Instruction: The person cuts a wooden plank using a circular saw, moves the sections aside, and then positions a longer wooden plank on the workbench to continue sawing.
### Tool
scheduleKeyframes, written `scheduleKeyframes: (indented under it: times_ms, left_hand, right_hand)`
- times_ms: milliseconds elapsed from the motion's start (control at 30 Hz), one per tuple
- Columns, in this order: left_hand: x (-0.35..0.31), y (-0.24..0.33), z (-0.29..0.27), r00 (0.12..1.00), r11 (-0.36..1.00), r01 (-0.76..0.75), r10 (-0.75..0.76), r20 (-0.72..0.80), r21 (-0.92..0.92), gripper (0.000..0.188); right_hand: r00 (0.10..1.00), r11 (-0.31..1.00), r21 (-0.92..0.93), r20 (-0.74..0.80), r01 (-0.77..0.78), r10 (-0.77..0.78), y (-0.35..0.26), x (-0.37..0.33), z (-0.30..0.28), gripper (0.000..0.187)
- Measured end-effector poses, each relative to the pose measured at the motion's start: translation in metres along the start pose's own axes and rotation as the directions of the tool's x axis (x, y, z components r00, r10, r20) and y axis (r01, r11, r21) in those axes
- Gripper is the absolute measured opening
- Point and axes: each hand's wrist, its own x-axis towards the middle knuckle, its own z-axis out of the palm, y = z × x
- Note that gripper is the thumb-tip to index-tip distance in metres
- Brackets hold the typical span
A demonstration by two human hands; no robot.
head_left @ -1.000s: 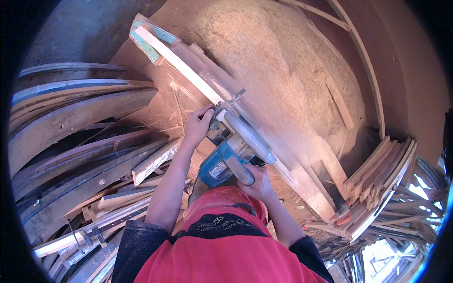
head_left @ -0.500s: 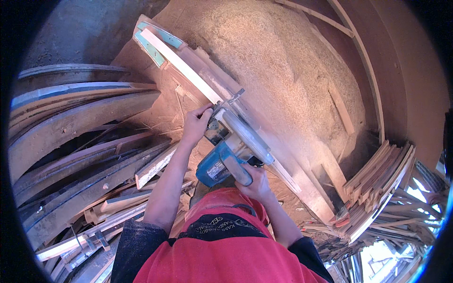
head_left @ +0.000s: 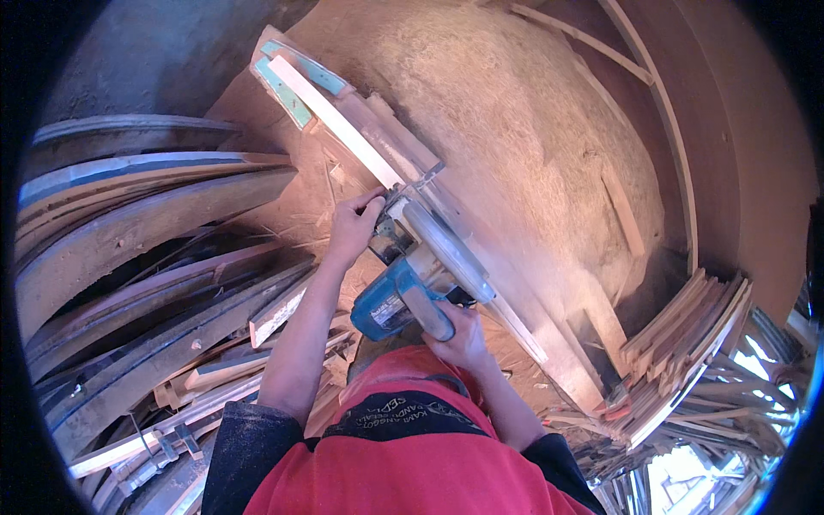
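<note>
A blue circular saw [head_left: 386, 302] lies across a long pale wooden strip [head_left: 339, 122], its metal guard [head_left: 446, 257] running along the strip. My right hand [head_left: 459, 333] is wrapped round the saw's rear handle. At the saw's front edge, the thumb and fingers of my left hand [head_left: 354, 225] are closed on the base beside the strip; the exact grip is partly hidden. The strip's far end rests between two turquoise-painted pieces [head_left: 285, 93] on a wooden support beam [head_left: 390, 142]. Behind the saw, the strip's near end [head_left: 524, 333] shows again.
Curved boards [head_left: 154, 206] are stacked at my left, with a clamp [head_left: 163, 445] near the lower ones. Beyond the beam rises a large heap of sawdust and shavings [head_left: 515, 112]. Thin curved strips [head_left: 687, 330] are piled at the right, above scrap wood [head_left: 730, 399].
The saw has slid slightly farther along the strip toward its far end, both hands moving with it. The whole view has shifted a little.
</note>
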Motion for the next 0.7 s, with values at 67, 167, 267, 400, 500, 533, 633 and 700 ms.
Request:
scheduleKeyframes:
  times_ms: [67, 167, 267, 400, 500, 533, 633, 700]
  left_hand:
    - [0.002, 0.002, -0.001, 0.999, 0.999, -0.047, 0.046, -0.028, -0.014, 0.038]
    - [0.006, 0.006, -0.006, 0.999, 0.999, -0.032, 0.031, -0.028, -0.006, 0.038]
    - [0.011, 0.005, -0.012, 0.998, 0.999, -0.052, 0.052, -0.034, 0.005, 0.038]
    - [0.017, 0.009, -0.019, 1.000, 1.000, -0.011, 0.011, -0.022, 0.013, 0.038]
    - [0.021, 0.014, -0.024, 0.997, 0.999, -0.049, 0.049, -0.052, 0.006, 0.038]
    - [0.022, 0.019, -0.026, 1.000, 0.999, -0.001, 0.002, -0.031, 0.032, 0.039]
    - [0.029, 0.021, -0.033, 1.000, 0.998, 0.016, -0.014, -0.024, 0.058, 0.039]
    - [0.034, 0.019, -0.038, 0.999, 0.998, -0.015, 0.017, -0.031, 0.057, 0.039]
  right_hand:
    - [1.000, 1.000, 0.003, 0.000, 0.006, -0.006, -0.001, 0.004, 0.001, 0.047]
    - [1.000, 1.000, 0.015, -0.005, 0.011, -0.011, -0.004, 0.011, 0.004, 0.046]
    - [1.000, 0.999, 0.033, -0.005, 0.014, -0.014, -0.007, 0.017, 0.006, 0.045]
    - [1.000, 0.999, 0.037, -0.014, 0.026, -0.026, -0.011, 0.026, 0.009, 0.042]
    - [0.999, 0.999, 0.039, -0.023, 0.024, -0.023, -0.010, 0.031, 0.016, 0.042]
    - [1.000, 0.999, 0.038, -0.019, 0.023, -0.023, -0.010, 0.033, 0.016, 0.042]
    - [1.000, 1.000, 0.031, -0.002, 0.006, -0.006, -0.015, 0.042, 0.018, 0.043]
    - [1.000, 1.000, 0.029, -0.009, 0.003, -0.003, -0.019, 0.047, 0.020, 0.042]
